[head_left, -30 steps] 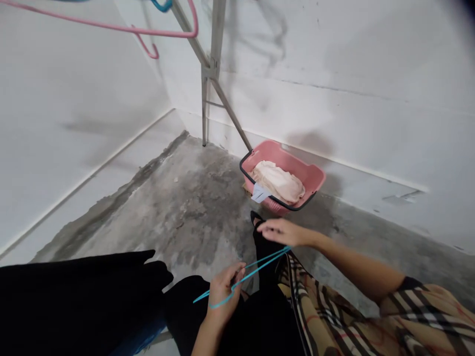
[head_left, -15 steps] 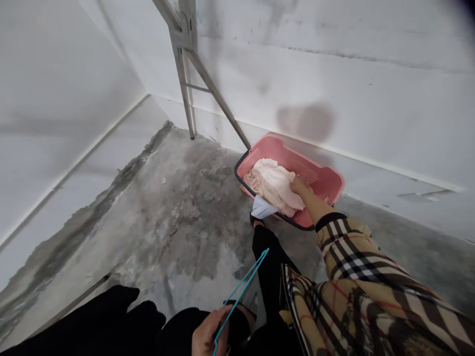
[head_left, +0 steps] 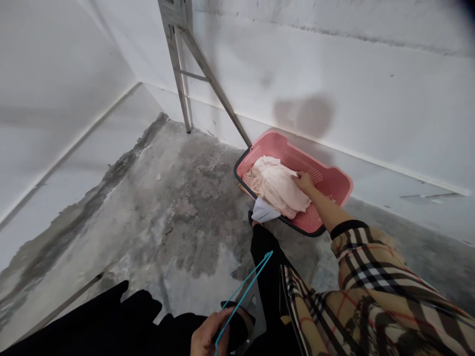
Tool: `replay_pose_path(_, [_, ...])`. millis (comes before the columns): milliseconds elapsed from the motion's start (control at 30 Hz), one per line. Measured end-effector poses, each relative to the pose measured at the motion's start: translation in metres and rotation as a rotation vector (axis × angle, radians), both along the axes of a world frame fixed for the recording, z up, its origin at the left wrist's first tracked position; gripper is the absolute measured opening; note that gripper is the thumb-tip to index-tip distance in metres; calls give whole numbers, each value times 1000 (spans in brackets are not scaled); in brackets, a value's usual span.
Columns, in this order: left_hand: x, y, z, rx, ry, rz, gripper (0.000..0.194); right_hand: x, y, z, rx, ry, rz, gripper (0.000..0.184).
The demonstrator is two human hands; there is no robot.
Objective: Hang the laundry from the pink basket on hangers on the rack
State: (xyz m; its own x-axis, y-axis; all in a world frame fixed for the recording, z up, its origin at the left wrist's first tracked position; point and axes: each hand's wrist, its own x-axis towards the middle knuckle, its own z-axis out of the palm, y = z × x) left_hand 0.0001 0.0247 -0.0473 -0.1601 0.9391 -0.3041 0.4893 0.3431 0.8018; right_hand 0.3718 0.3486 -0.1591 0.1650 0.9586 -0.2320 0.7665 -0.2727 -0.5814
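My right hand (head_left: 304, 182) reaches into a pink plastic laundry basket (head_left: 328, 180), its fingers closed on the edge of a crumpled cream cloth garment (head_left: 272, 185). A small pale blue-white cloth (head_left: 264, 210) hangs over the basket's near rim. Low in view, my left hand (head_left: 208, 336) grips a teal plastic clothes hanger (head_left: 247, 289), which slants up and to the right. The hand is cut off by the frame's bottom edge.
A metal drying rack's legs (head_left: 189, 64) stand on the stained concrete floor (head_left: 174, 212) against the white wall (head_left: 315, 59), left of the basket. Black fabric (head_left: 92, 316) lies at lower left. My black-clothed leg (head_left: 265, 262) and plaid sleeve (head_left: 371, 277) fill the lower right.
My right hand has left the teal hanger and moved forward into the basket onto the cream garment. My left hand has dropped lower, still holding the hanger. The view has tilted down and shifted.
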Motion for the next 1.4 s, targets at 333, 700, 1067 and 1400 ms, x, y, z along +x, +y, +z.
replay_pose_path(333, [6, -13, 42, 106, -34, -217, 24, -24, -51, 105, 236, 423, 29, 38])
replay_pose_path(700, [30, -33, 134, 467, 72, -405, 19, -135, -218, 248, -129, 731, 967, 40])
replay_pose_path(1067, [38, -96, 144, 483, 155, -180, 38, -159, -337, 250, -247, 783, 1287, 26])
replay_pose_path(1400, [48, -125, 132, 749, 61, 395, 10, -175, -345, 277, 139, 865, 1051, 24])
